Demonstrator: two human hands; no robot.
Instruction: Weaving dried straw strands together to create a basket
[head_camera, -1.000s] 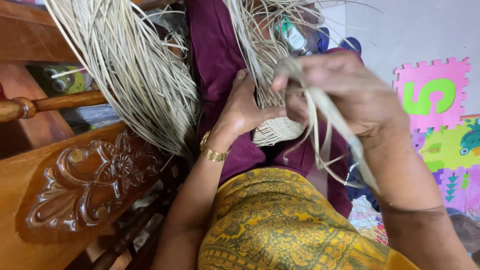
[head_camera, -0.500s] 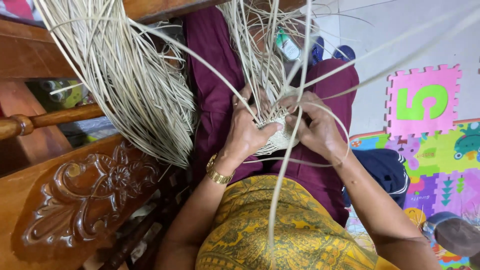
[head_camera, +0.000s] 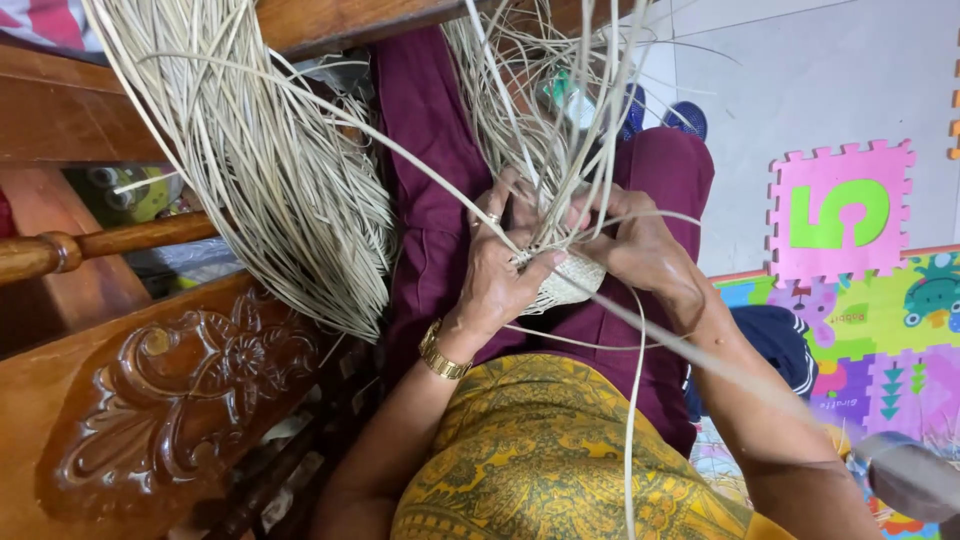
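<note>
The carved wooden chair (head_camera: 170, 400) fills the lower left, and a turned rail (head_camera: 100, 245) crosses above its carving. A large bundle of pale strips (head_camera: 270, 170) hangs over the chair's upper edge and drapes down just right of the rail. Right of the chair, the lap is covered by a maroon skirt (head_camera: 430, 200) and a yellow patterned top (head_camera: 550, 460). Foam mats (head_camera: 835, 215) lie on the floor (head_camera: 790, 70) far right of the chair, well apart from it.

The woven piece (head_camera: 568, 278) rests on the skirt, between both hands, with loose strips rising from it. The left hand (head_camera: 495, 275), with a gold bracelet (head_camera: 443, 353) at the wrist, is curled closed around the piece's left side, thumb pressed on the weave. The right hand (head_camera: 635, 245) is closed on the piece's right side, fingers pinching strips at its top edge.
</note>
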